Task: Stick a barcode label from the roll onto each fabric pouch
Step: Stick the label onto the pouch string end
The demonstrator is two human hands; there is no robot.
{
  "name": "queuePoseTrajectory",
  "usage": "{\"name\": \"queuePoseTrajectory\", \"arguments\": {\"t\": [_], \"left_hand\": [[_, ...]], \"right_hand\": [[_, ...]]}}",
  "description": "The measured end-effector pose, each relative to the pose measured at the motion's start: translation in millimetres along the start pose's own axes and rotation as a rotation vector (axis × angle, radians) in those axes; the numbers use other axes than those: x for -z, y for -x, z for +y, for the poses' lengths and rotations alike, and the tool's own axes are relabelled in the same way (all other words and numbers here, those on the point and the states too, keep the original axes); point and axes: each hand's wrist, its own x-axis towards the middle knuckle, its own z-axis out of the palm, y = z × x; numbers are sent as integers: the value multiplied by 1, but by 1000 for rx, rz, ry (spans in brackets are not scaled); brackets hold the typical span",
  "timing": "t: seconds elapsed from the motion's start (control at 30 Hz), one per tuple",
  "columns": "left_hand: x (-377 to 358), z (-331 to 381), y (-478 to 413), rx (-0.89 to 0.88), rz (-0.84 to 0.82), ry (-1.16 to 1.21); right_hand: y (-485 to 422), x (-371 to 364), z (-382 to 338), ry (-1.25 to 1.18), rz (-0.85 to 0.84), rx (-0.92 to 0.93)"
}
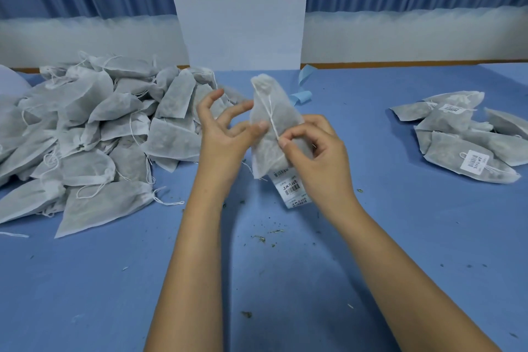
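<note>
Blue table (pixel 285 280), left hand (pixel 225 134) pinching a pouch (pixel 271 100) upright, right hand (pixel 317 146) pinching its drawstring (pixel 271 117) over the label strip (pixel 293 188).

You can read no word or number outright. The white strip of paper labels (pixel 292 188) showing below the grey fabric pouch (pixel 274 111) carries black barcodes and a row of dark characters, possibly handwritten, too blurred to make out. To your right, the near white rectangular sticker (pixel 475 162) and the far white sticker (pixel 454 108), each on a pouch, show barcode bars and small print, both illegible.
</note>
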Motion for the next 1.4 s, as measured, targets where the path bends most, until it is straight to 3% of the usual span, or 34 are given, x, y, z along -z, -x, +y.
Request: {"name": "queuePoseTrajectory", "arguments": {"t": [0.13, 0.27, 0.4, 0.57, 0.7, 0.9, 0.97, 1.07, 1.13, 1.33, 1.4], "left_hand": [[0, 1, 0, -148, 106, -14], [8, 1, 0, -218, 279, -153], [5, -5, -1, -233, 245, -282], [-1, -7, 1, -205, 150, -302], [-6, -9, 0, -138, 149, -222], [-7, -14, -1, -145, 196, -295], [-7, -13, 0, -179, 200, -337], [-8, -14, 2, -198, 177, -311], [-10, -14, 4, -196, 153, -277], [-14, -12, 6, -317, 165, -265], [-12, -10, 6, -357, 192, -245]], "right_hand": [[-2, 10, 2, -17, -136, 9], [-1, 27, 17, 330, -202, -8], [1, 25, 33, 533, -373, -105], [-2, 24, 38, 561, -321, -44], [-2, 22, 41, 603, -327, -52], [-3, 20, 44, 638, -293, 0], [-3, 19, 39, 555, -209, -9], [-4, 19, 26, 116, -122, -106], [-3, 16, 19, -50, -137, -143], [2, 11, 15, -77, -154, -111], [5, 10, 18, 126, -211, -82]]}}
